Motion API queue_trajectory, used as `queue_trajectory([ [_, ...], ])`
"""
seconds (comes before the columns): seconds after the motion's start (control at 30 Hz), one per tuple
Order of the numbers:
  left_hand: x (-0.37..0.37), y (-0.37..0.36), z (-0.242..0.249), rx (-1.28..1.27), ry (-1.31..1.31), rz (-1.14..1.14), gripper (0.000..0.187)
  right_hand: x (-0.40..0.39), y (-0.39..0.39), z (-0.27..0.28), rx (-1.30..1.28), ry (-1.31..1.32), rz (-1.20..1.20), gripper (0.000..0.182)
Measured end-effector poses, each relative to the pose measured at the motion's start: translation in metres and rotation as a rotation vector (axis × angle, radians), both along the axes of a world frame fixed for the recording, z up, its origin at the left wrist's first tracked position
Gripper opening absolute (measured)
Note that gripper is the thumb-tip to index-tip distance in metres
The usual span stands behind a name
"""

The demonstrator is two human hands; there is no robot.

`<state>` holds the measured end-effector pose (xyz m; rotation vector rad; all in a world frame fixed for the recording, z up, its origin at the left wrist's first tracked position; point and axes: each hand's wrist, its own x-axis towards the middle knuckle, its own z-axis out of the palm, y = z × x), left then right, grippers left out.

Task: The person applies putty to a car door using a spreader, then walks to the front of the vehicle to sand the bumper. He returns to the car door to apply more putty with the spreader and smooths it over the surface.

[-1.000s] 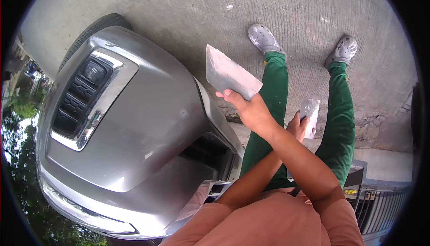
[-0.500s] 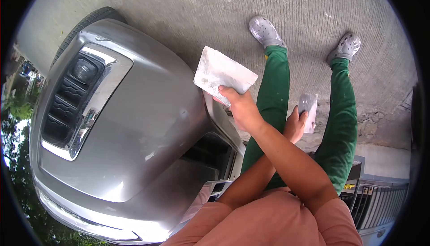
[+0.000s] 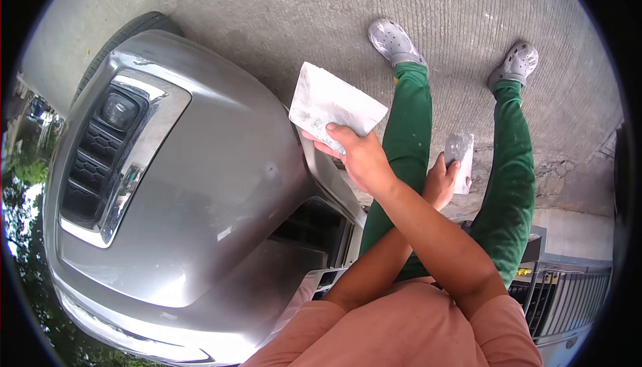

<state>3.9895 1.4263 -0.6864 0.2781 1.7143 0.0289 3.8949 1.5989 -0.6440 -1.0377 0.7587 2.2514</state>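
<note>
My right hand (image 3: 364, 160) reaches across to the left and grips a flat white rectangular plate (image 3: 334, 99) with grey smears. Its thumb lies on the upper face and the fingers go underneath. In front of the belly the forearms cross, the right one above the left. My left hand (image 3: 441, 181), lower and to the right between the legs, is closed on a smaller thin flat piece (image 3: 461, 160), grey at one end and whitish along the side. The plate overlaps the edge of a grey car (image 3: 221, 146) in this view.
The car fills the left side, with a dark light-and-grille panel (image 3: 100, 153) framed in chrome and a tyre (image 3: 127, 43) behind. Grooved concrete (image 3: 294, 13) lies underfoot. Green-trousered legs and grey clogs (image 3: 394, 41) stand ahead. A metal railing (image 3: 568, 303) is at lower right.
The plate in my right hand has turned slightly, and more of the fingers beneath it show. My left hand keeps its hold, and the whole view has shifted a little.
</note>
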Motion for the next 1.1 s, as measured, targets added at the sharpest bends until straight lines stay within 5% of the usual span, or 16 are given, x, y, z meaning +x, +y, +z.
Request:
queue_trajectory([
  [0.6, -0.003, 0.001, 0.001, -0.013, 0.011, -0.023, 0.035, 0.006, 0.007, 0.000, 0.065, -0.011, 0.092, 0.047],
  [0.8, -0.004, -0.002, -0.001, 0.011, 0.009, -0.018, 0.035, 0.005, -0.007, 0.005, 0.589, -0.328, 0.357, 0.034],
  [1.03, -0.005, 0.010, 0.000, -0.134, 0.062, -0.139, 0.034, 0.021, 0.012, -0.019, 1.121, -0.346, 0.426, 0.039],
  [1.1, -0.005, 0.031, 0.013, -0.203, 0.017, -0.022, 0.036, 0.023, 0.019, -0.027, 1.222, -0.329, 0.466, 0.040],
])
